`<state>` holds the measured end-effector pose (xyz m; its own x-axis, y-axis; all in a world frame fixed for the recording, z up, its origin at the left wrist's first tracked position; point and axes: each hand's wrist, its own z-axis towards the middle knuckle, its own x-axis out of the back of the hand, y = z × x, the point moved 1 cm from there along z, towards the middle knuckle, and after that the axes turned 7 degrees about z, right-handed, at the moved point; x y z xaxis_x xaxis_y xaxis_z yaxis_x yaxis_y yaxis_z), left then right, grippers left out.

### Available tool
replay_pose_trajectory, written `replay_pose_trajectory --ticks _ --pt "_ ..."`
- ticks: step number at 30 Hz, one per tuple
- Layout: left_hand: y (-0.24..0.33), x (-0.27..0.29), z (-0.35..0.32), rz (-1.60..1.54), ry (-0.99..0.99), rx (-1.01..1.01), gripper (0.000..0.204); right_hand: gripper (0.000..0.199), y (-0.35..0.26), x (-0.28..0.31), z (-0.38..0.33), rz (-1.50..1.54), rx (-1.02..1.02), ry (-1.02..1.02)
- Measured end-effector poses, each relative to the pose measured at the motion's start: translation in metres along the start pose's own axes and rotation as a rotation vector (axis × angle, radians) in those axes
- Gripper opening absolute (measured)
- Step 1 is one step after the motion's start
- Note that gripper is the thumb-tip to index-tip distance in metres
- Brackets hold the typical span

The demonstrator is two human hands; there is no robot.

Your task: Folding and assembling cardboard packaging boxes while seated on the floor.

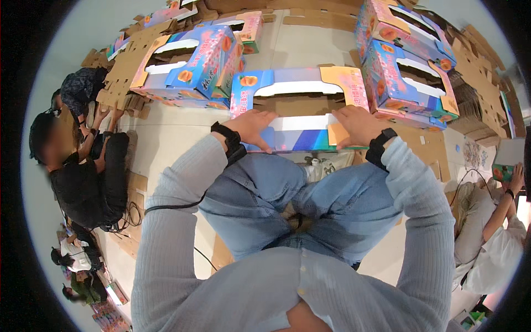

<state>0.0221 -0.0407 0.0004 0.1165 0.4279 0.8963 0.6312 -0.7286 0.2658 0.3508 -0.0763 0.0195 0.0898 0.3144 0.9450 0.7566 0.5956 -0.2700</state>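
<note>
- Cardboard, printed in blue and pink with peach pictures, makes up the carton (pixel 298 105) being worked on; it is set on the floor (pixel 166 138) just past the person's knees.
- Its near flap is pressed down by the left hand (pixel 255 126), laid flat with fingers spread, at the left end.
- The right end of that flap is gripped by the right hand (pixel 357 125), fingers curled over the edge.
- Finished cartons (pixel 193 66) are stacked beyond, toward the far left.

Our left hand (pixel 253 128) and right hand (pixel 359 126) cover the near flap of the colourful printed cardboard carton (pixel 298 88); co-worker's face at 9 o'clock is blurred.
</note>
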Motion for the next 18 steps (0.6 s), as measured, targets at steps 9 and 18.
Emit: replay_pose_trajectory --ticks 9,18 --pt "0.008 0.009 0.006 0.134 -0.025 0.004 0.104 0.088 0.001 -0.001 0.020 -0.103 -0.046 -0.024" --pt "0.012 0.009 0.001 0.170 0.020 0.018 0.101 0.100 -0.012 0.001 0.033 -0.208 -0.198 -0.194"
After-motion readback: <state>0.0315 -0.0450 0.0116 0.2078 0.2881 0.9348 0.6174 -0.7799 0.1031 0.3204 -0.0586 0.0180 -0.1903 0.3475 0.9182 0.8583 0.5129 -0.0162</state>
